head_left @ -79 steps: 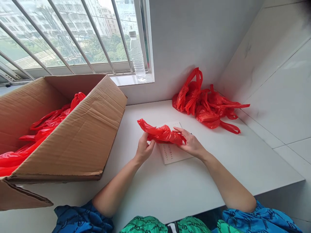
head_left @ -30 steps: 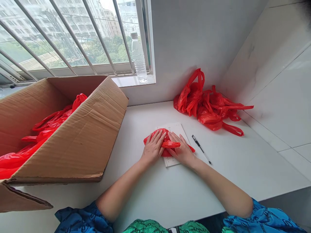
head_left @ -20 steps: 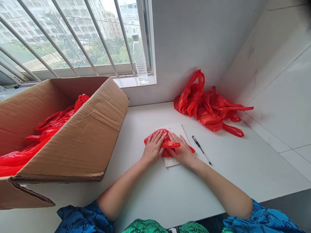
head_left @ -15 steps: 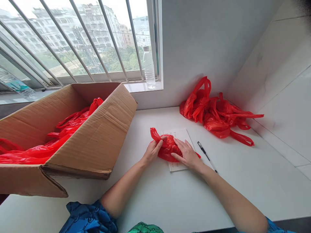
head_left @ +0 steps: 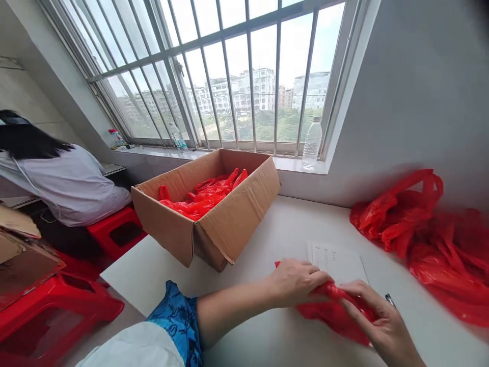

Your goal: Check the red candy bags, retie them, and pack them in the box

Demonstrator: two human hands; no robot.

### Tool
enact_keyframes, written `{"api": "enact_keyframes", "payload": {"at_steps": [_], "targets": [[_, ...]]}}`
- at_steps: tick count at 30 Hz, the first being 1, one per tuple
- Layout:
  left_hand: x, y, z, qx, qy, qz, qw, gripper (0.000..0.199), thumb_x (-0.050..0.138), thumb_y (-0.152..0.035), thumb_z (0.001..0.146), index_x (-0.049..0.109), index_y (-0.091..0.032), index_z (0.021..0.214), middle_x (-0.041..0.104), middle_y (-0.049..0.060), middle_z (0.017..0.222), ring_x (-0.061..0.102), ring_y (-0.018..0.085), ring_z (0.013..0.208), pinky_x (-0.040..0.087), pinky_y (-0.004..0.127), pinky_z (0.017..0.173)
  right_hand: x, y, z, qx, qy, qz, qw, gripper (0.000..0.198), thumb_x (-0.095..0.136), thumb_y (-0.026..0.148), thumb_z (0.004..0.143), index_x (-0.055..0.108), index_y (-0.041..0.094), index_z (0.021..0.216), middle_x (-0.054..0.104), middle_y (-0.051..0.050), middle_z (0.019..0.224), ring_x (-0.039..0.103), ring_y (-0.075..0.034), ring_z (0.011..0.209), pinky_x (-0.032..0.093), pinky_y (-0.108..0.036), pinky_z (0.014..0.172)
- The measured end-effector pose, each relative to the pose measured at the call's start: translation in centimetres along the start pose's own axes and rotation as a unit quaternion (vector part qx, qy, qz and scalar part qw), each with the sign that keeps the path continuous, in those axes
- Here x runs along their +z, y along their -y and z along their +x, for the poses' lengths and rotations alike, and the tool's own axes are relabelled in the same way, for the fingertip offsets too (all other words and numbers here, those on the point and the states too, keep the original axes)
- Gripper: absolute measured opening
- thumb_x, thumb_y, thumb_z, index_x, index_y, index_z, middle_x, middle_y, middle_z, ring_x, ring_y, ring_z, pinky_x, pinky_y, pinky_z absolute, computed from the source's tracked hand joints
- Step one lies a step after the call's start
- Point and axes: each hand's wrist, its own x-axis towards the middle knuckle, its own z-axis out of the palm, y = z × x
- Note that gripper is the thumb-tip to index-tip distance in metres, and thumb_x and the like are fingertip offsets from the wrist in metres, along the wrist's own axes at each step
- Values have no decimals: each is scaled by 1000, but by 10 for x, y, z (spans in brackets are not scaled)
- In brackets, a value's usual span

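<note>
A red plastic bag (head_left: 336, 318) lies over the lower part of a white paper pad (head_left: 336, 257) on the table. My left hand (head_left: 300, 283) is closed on the bag's upper edge, its fingers curled over the gathered plastic. From the other side my right hand (head_left: 376, 311) grips the same bag between thumb and fingers. A pen (head_left: 390, 299) shows only in part behind my right hand. Farther right, against the wall, a pile of red plastic bags (head_left: 443, 250) is heaped, somewhat blurred.
An open cardboard box (head_left: 244, 219) with red bags inside stands left on the white table (head_left: 263, 260). Water bottles (head_left: 312, 142) stand on the sill below the barred window. At far left, a seated person (head_left: 72, 178) in white is near red stools (head_left: 57, 316).
The view has swung left and up, bringing the seated person and stools in. My hands, previously resting on the bag over the pad, now grip its gathered plastic close together.
</note>
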Motion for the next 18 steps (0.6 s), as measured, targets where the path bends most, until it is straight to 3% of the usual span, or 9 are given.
{"api": "enact_keyframes", "payload": {"at_steps": [3, 7, 10, 14, 15, 16, 18], "targets": [[-41, -9, -11, -16, -9, -38, 999, 25, 56, -43, 93, 65, -20, 89, 71, 1, 78, 64, 15, 65, 39, 26, 51, -6, -4, -1, 59, -13, 69, 996, 35, 62, 62, 78, 77, 32, 86, 72, -9, 85, 70, -30, 77, 59, -37, 60], [-142, -18, -31, -82, -26, -159, 984, 19, 56, -36, 94, 66, -19, 93, 64, 0, 68, 56, 13, 60, 41, 23, 55, -14, -28, 4, 121, -62, 93, 986, 41, 63, 66, 75, 78, 32, 91, 75, -11, 92, 72, -35, 85, 61, -41, 66], [-214, -4, -42, -170, -128, -168, 963, 26, 54, -37, 94, 67, -15, 88, 57, -1, 67, 51, 11, 58, 39, 21, 54, -12, -41, 6, 160, -63, 44, 984, 38, 64, 63, 78, 77, 31, 94, 75, -9, 98, 71, -33, 96, 60, -38, 79], [-279, 55, -51, -220, -282, 56, 932, 40, 45, -37, 96, 64, -3, 85, 44, -5, 66, 44, 1, 59, 31, 16, 65, -2, -53, 8, 178, -7, 0, 984, 42, 62, 66, 79, 77, 28, 91, 75, -6, 95, 73, -27, 93, 59, -30, 80], [-292, 78, -53, -237, -311, 124, 912, 36, 53, -39, 93, 64, -7, 79, 42, -7, 61, 39, 2, 55, 29, 14, 59, 2, -55, 9, 173, 8, -3, 985, 44, 61, 66, 78, 77, 27, 90, 75, -5, 94, 73, -26, 91, 58, -27, 79], [-303, 102, -54, -257, -310, 181, 897, 34, 57, -39, 92, 63, -9, 76, 42, -7, 58, 37, 4, 54, 27, 15, 54, 6, -57, 9, 166, 21, -6, 986, 45, 62, 67, 78, 77, 27, 89, 75, -5, 92, 73, -25, 88, 58, -26, 76], [-320, 155, -55, -305, -249, 259, 882, 34, 62, -39, 91, 62, -9, 73, 43, -9, 53, 35, 5, 51, 25, 16, 50, 15, -58, 9, 150, 27, -15, 988, 46, 62, 68, 77, 77, 25, 87, 74, -4, 86, 72, -23, 81, 57, -23, 71]]}}
